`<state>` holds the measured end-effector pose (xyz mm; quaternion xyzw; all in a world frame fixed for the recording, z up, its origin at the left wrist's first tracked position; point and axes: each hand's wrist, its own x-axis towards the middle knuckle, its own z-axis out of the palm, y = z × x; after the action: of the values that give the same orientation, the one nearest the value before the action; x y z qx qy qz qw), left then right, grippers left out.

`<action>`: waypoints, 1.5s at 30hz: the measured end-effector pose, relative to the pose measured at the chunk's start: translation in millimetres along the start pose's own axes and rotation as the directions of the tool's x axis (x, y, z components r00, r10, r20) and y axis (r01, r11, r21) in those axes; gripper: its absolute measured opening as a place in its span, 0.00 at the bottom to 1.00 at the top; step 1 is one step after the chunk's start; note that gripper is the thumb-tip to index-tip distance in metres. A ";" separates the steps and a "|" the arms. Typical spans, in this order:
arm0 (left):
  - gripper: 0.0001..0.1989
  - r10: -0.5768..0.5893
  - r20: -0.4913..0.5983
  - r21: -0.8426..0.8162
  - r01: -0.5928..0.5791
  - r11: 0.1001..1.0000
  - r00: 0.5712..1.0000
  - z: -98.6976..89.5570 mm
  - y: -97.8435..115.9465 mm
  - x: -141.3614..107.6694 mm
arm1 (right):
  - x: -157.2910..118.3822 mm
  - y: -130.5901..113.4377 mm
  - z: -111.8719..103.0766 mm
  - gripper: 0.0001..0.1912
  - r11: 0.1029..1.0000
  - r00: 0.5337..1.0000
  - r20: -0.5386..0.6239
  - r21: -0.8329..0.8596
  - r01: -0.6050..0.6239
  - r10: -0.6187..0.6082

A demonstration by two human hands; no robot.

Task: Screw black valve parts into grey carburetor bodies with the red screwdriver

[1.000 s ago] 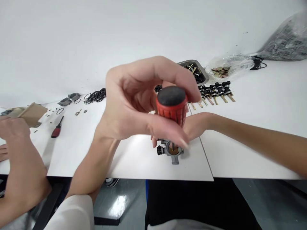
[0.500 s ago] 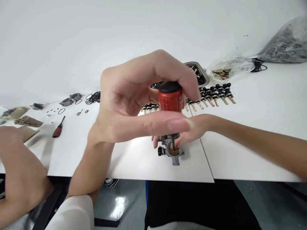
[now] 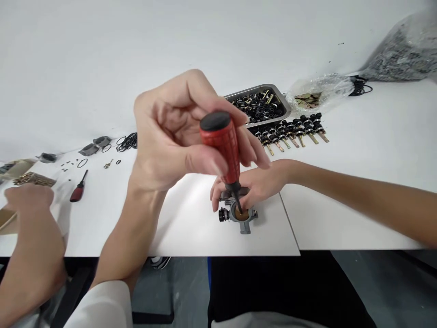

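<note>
A screwdriver (image 3: 225,148) with a red handle and black cap is held by my left hand (image 3: 170,136), thumb on one side and fingers on the other. The tool leans, its tip down on the brass-coloured plate (image 3: 243,214) inside the round bore of a small grey metal throttle body (image 3: 245,226). My right hand (image 3: 259,187) steadies that throttle body on the white table, fingers around its far side. A black knobbed fitting (image 3: 223,215) sticks out on its left. The plate's screw is too small to make out clearly.
Behind stand a metal tray (image 3: 288,109) of black parts and a row of black fittings with brass-coloured strips (image 3: 300,130). Plastic bags (image 3: 406,50) lie back right. At left are another screwdriver (image 3: 78,191), black rings (image 3: 128,142) and another person's arm (image 3: 39,241).
My left hand has shifted its grip on the screwdriver, its fingers now lower around the handle. The handle has tilted to the left, while the tip stays at the plate.
</note>
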<state>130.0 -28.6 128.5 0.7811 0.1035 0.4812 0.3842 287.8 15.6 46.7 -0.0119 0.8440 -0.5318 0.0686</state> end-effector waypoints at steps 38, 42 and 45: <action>0.10 -0.173 -0.166 0.219 0.208 0.953 0.971 21.5 16.9 -5.8 | -2.0 -2.7 -0.2 0.25 1.000 1.000 0.013 0.025 -0.007 0.007; 0.14 -0.051 -0.060 0.406 0.071 0.911 0.997 12.5 20.5 -4.4 | 0.2 1.1 0.0 0.25 1.000 1.000 0.011 0.012 0.019 -0.019; 0.20 -0.042 -0.178 0.210 0.080 0.974 0.983 12.4 8.6 -4.0 | 1.1 3.5 0.6 0.26 0.999 1.000 0.007 0.034 0.009 -0.009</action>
<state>136.5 -42.8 128.9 0.7702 0.2119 0.5207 0.3013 287.0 16.5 43.2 -0.0165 0.8344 -0.5465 0.0692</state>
